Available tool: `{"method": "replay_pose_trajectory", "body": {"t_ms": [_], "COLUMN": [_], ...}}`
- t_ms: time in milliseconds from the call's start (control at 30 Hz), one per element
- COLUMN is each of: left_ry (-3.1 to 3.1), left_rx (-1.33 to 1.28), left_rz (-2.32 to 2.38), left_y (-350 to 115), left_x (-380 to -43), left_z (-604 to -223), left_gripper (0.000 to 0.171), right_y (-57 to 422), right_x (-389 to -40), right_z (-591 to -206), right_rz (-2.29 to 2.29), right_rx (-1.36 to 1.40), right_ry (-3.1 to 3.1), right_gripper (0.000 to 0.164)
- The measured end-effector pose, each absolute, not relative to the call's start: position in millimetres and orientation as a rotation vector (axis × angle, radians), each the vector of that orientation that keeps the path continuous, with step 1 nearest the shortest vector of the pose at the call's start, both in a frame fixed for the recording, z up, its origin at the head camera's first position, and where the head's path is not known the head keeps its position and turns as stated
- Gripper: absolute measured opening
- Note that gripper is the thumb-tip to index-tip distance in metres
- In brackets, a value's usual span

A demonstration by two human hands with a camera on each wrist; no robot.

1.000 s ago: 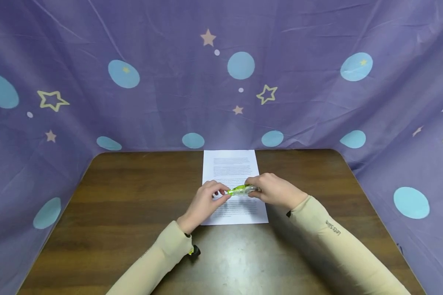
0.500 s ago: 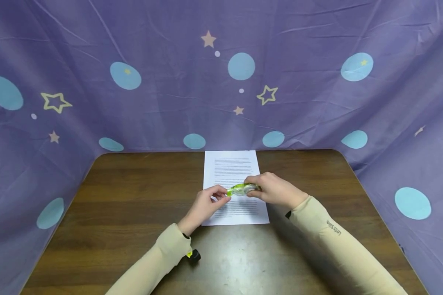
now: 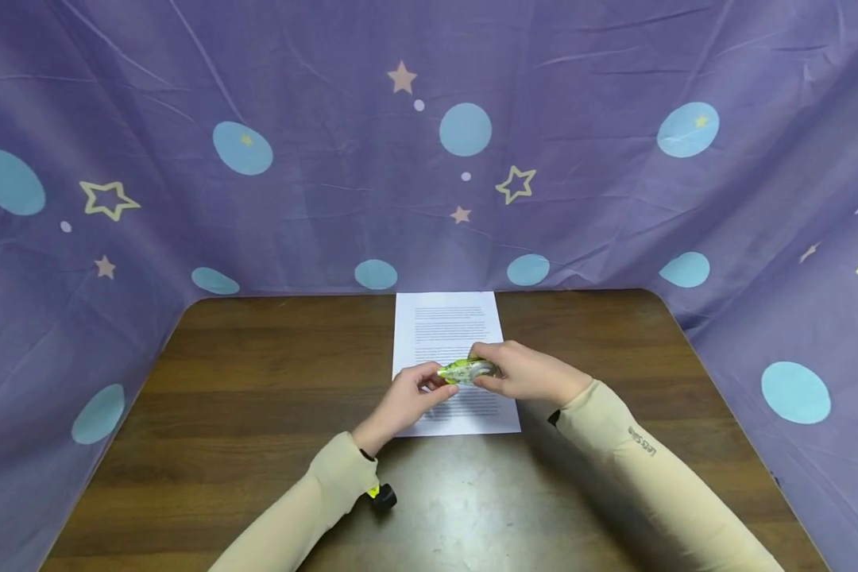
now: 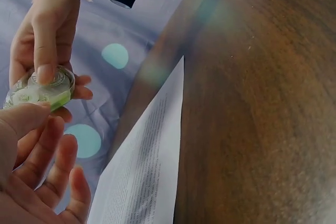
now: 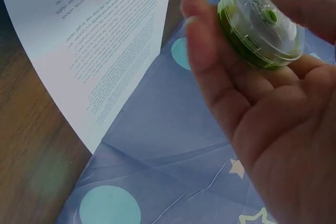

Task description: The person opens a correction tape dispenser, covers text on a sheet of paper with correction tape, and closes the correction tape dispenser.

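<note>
A correction tape dispenser (image 3: pixel 468 371), green with a clear case, is held in the air above the printed sheet (image 3: pixel 446 318). My right hand (image 3: pixel 532 372) grips its wide rear end, the thumb pressing on the clear face in the right wrist view. At the narrow front end, my left hand (image 3: pixel 413 395) pinches the dispenser between thumb and index finger. The left wrist view shows the left thumb (image 4: pixel 26 117) lying over that end, with the other fingers loosely bent below. The tip itself is hidden behind the left fingers.
The sheet lies on a brown wooden table (image 3: pixel 257 381), its far edge near the purple patterned curtain (image 3: pixel 314 159) that surrounds the back and sides. A black wrist camera (image 3: pixel 384 497) hangs below the left sleeve.
The left hand has shifted slightly to the right, its thumb coming further over the dispenser's front end. The dispenser has turned a little, showing more of its broad face. The sheet stays put.
</note>
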State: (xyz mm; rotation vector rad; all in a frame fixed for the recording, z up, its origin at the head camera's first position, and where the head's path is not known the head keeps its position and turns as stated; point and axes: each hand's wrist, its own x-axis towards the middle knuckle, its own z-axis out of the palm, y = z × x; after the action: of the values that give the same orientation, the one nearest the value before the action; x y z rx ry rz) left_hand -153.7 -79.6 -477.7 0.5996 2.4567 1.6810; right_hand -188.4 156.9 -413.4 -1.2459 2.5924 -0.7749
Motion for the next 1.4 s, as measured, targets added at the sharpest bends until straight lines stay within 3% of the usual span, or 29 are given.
{"method": "replay_pose_trajectory", "body": {"t_ms": [400,733,933,1033,1267,1400], "left_ry": [2.541,2.894,2.962,2.965,2.936,2.938], "left_rx": [0.799,0.810,0.773,0.756,0.674,0.610], "left_rz": [1.291,0.683,0.531,0.481,0.451,0.415], "left_y": [-96.0,-133.5,-145.7,-147.6,-146.7,-142.1], "left_x": [-165.8,-207.5,-236.6,-250.9,-277.5,-286.5], "left_z": [-474.5,-476.8,-479.7,-482.7,-486.4,-492.1], "left_gripper": [0.024,0.023,0.028,0.037,0.078,0.084], "right_y": [164.2,174.8,172.7,167.8,143.4,130.2], "right_x": [-188.7,-197.8,-223.0,-240.5,-285.6,-305.2], "right_z": [-416.8,-423.5,-434.2,-436.8,-443.7,-448.5], "right_rz": [-0.821,-0.812,-0.822,-0.835,-0.785,-0.756], "right_rx": [-1.234,-1.135,-1.050,-1.012,-1.032,-1.007], "right_ry": [2.577,2.635,2.651,2.653,2.672,2.665], "right_gripper": [0.010,0.016,0.019,0.023,0.018,0.019]}}
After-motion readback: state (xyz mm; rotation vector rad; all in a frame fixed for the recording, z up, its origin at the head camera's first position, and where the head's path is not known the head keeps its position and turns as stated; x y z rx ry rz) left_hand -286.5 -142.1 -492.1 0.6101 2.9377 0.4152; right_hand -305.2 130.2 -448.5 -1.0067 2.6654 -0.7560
